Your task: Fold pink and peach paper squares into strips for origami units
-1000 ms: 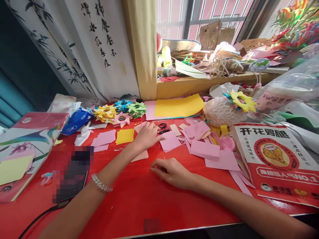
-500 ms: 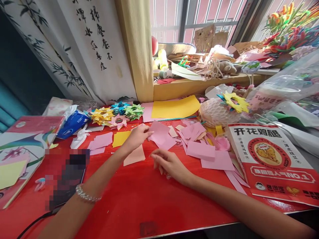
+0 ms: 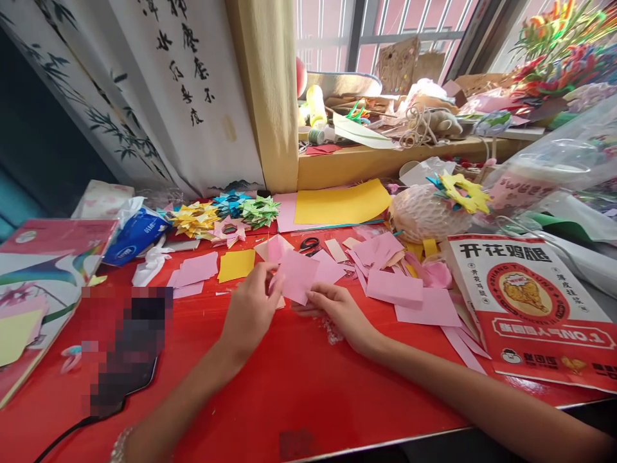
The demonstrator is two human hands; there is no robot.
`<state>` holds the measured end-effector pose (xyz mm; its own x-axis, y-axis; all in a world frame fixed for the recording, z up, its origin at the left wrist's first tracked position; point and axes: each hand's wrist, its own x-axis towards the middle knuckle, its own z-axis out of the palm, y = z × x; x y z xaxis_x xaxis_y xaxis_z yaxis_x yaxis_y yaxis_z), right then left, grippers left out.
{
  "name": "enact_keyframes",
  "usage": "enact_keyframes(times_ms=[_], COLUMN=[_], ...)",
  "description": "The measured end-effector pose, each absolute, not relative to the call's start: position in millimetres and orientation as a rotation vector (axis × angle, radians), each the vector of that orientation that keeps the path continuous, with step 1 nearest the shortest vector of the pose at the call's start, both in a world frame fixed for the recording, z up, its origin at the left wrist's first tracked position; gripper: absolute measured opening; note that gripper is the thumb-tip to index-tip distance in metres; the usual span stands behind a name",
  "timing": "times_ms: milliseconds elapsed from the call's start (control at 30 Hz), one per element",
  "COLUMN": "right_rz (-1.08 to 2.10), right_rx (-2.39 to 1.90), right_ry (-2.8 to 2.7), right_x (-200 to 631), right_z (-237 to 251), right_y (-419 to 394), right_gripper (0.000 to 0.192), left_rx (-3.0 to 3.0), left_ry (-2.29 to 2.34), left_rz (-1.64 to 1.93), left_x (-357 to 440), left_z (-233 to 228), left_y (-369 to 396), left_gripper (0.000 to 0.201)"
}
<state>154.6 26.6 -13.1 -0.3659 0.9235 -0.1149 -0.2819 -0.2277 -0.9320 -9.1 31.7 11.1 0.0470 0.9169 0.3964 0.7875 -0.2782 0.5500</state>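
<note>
A square of pink paper (image 3: 295, 275) is held up between my two hands, above the red table (image 3: 270, 386). My left hand (image 3: 253, 305) pinches its left edge, and my right hand (image 3: 337, 312) pinches its lower right corner. Behind it lie more pink paper (image 3: 329, 267) and the black handles of scissors (image 3: 309, 244). A yellow paper square (image 3: 236, 265) and pink squares (image 3: 197, 269) rest to the left of my left hand. To the right of my right hand is a loose pile of pink sheets (image 3: 394, 287).
Folded paper stars in yellow (image 3: 195, 220), blue and green (image 3: 260, 213) stand at the back. A printed paper bag (image 3: 535, 302) lies at right. At left are a blue tissue pack (image 3: 135, 235), a book (image 3: 53, 257) and a blurred dark device with a cable (image 3: 62, 439).
My left hand has drawn back toward me with a pink paper square, and my right hand has taken hold of its corner. The scissors' handles have come into sight behind.
</note>
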Motion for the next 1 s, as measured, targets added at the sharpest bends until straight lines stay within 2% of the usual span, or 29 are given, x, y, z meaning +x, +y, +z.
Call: enact_keyframes(times_ms=[133, 233, 367, 500, 733, 867, 1000], right_rz=[1.762, 1.734, 1.715, 1.760, 1.758, 1.731, 1.718], right_rx=[-0.870, -0.889, -0.837, -0.743, -0.764, -0.803, -0.817], right_ry=[-1.175, -1.260, -1.179, -0.986, -0.978, -1.021, -1.037], right_x=[154.0, 155.2, 156.0, 155.2, 155.8, 154.8, 154.2], right_z=[-14.2, -16.1, -18.6, -18.8, -18.4, -18.7, -18.2], right_y=[24.2, 22.5, 23.7, 27.2, 29.3, 28.7, 28.1], right_gripper=[0.017, 0.014, 0.013, 0.028, 0.021, 0.021, 0.024], left_rx=[2.791, 2.938, 2.818, 2.678, 2.380, 2.034, 1.942], left_ry=[1.582, 1.400, 1.274, 1.229, 1.195, 1.392, 1.447], left_rz=[0.935, 0.910, 0.931, 0.991, 0.935, 0.992, 0.936], left_x=[-6.2, -5.2, -5.6, -8.0, -6.0, -4.8, -2.3], left_z=[0.8, -0.9, -3.7, -6.9, 5.6, 12.6, 9.8], left_y=[24.1, 21.2, 20.0, 21.5, 17.9, 20.1, 23.9], left_gripper=[0.024, 0.031, 0.035, 0.035, 0.030, 0.028, 0.030])
